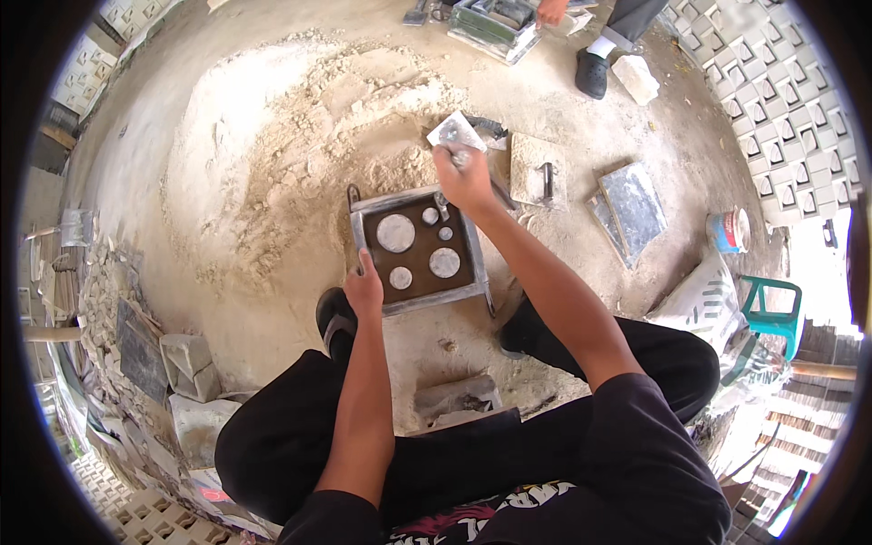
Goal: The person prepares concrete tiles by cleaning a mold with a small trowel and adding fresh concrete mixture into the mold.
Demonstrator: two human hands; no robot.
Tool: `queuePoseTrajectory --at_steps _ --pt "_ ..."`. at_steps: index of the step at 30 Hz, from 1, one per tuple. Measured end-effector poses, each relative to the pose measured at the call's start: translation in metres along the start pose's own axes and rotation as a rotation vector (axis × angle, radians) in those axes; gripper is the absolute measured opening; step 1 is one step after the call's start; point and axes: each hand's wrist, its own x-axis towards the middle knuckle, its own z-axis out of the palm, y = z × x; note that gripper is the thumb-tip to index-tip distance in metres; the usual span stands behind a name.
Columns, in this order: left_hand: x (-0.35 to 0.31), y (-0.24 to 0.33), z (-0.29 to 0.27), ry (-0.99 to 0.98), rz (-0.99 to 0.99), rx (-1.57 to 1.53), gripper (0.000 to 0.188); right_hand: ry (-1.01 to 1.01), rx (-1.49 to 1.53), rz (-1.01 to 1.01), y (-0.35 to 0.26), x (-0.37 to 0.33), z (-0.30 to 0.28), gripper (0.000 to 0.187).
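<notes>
A square metal mould frame (434,298) sits on the ground before me. Inside its dark interior are several pale round discs of different sizes, such as a large disc (395,233). My left hand (364,288) grips the frame's left side, thumb pointing up along the rim and the other fingers mostly hidden. My right hand (466,179) is closed round the handle of a trowel, over the frame's far right corner. The trowel's flat, pale blade (457,133) points away from me, beyond the frame, over the edge of the sand.
Loose sand (300,118) spreads beyond the frame. To the right lie a board with a handle (538,171), grey flat plates (631,213), a bucket (728,231) and a green stool (772,313). Another person's shoe (591,74) and a second mould (493,29) are at the far side.
</notes>
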Motion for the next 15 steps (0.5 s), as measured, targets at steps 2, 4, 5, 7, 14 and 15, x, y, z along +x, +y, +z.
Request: queuePoseTrajectory --at_steps 2,4,5,7,14,15 --pt "-0.001 -0.004 0.0 0.013 0.003 0.021 0.077 0.027 -0.078 -0.026 -0.007 0.011 0.003 0.024" --pt "0.006 -0.005 0.001 0.027 0.018 0.03 0.079 -0.014 -0.012 0.008 -0.012 0.008 -0.002 0.024" --pt "0.005 -0.007 0.003 0.028 0.02 0.03 0.079 -0.026 0.002 -0.025 -0.012 -0.001 -0.007 0.025" --pt "0.005 -0.013 0.003 0.031 0.026 0.041 0.078 -0.03 0.03 -0.011 -0.013 -0.007 -0.01 0.024" --pt "0.008 -0.012 0.007 0.049 0.042 0.037 0.076 0.014 0.112 0.009 0.006 -0.014 -0.021 0.023" --pt "0.009 -0.013 0.007 0.041 0.06 0.013 0.076 0.073 0.011 -0.142 0.007 -0.021 -0.017 0.023"
